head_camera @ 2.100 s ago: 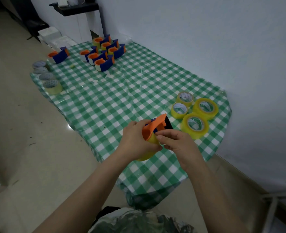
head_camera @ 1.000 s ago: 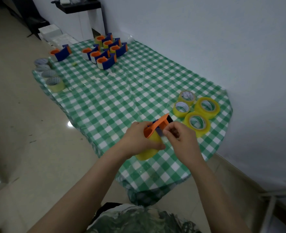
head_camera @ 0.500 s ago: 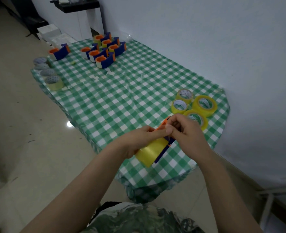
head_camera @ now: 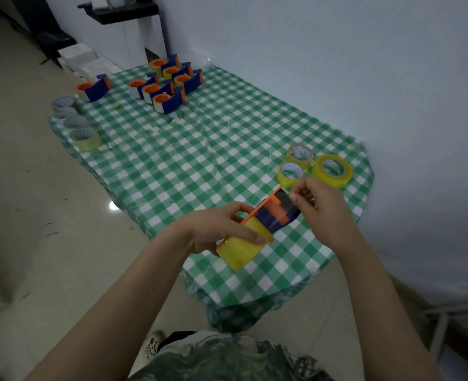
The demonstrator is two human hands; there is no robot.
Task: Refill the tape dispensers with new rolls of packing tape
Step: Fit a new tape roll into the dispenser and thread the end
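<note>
Threading now: left hand [head_camera: 219,229] grips the dispenser [head_camera: 268,217], right hand [head_camera: 326,213] pinches the tape end [head_camera: 289,209]; next, likely pulling it through.

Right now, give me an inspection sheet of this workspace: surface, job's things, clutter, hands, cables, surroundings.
Surface: table under a glossy green checked cloth.
Job's things: orange-blue dispenser carrying a yellow roll, held in both hands; three loose rolls visible at the near right; more dispensers grouped at the far end.
Clutter: four grey-cored rolls along the left edge; tape scraps.
Hands: left hand grips the dispenser; right hand pinches the tape end.
Cables: nothing seen.
Surroundings: white wall, tiled floor, black shelf, white boxes.
</note>
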